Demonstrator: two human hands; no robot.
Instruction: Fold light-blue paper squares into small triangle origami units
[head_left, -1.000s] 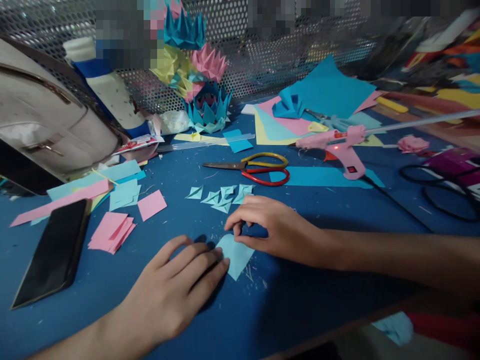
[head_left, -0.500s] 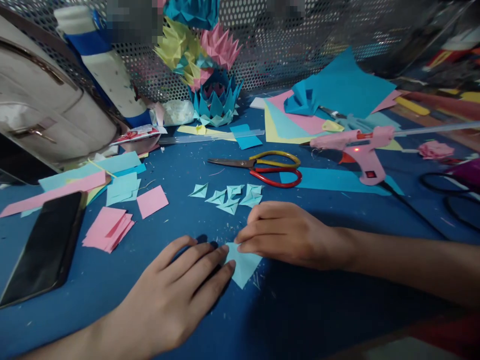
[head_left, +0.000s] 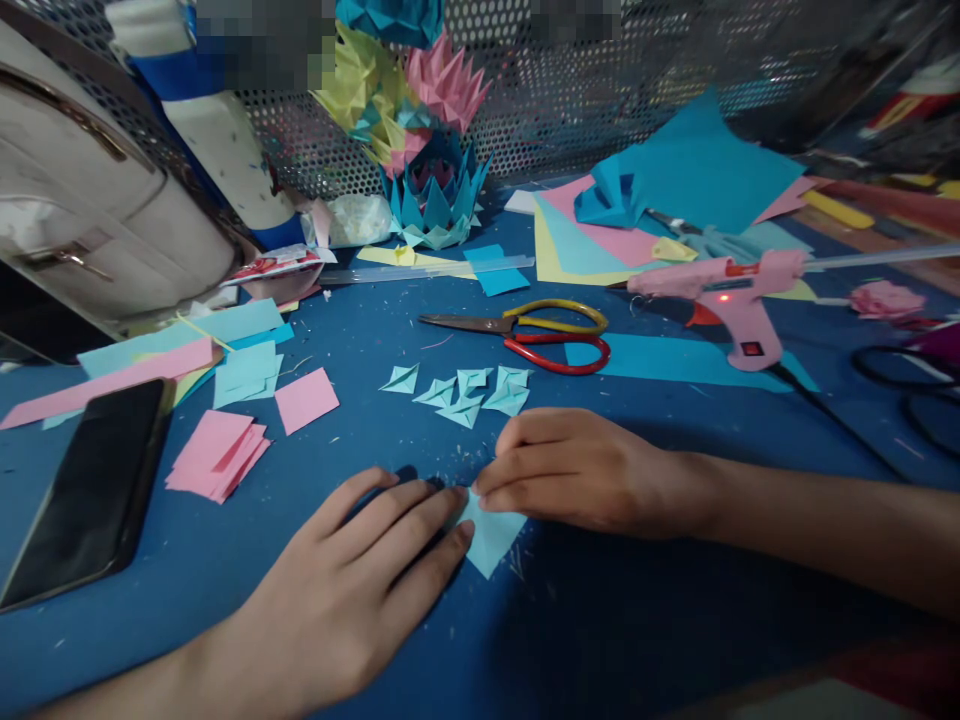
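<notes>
A small light blue paper square [head_left: 491,545] lies on the blue tabletop between my hands, one corner pointing towards me. My left hand [head_left: 367,580] rests with its fingers stretched and slightly apart, the fingertips on the paper's left edge. At the far corner, my right hand [head_left: 592,475] has its fingers curled together on the paper; its thumb is hidden. Just beyond are several folded light blue paper pieces [head_left: 461,411]. Scissors [head_left: 480,322] with one yellow and one red handle lie behind these.
A pink glue gun [head_left: 750,300] with a lit red light sits right, its cord near my forearm. Pink paper squares [head_left: 217,460] and a black phone [head_left: 90,490] lie left. Folded paper flowers [head_left: 439,190], a bottle [head_left: 217,130] and a white bag [head_left: 97,190] stand at the back.
The view has shifted slightly. Both hands keep nearly the same places on the light blue paper, my right fingers still at its far corner.
</notes>
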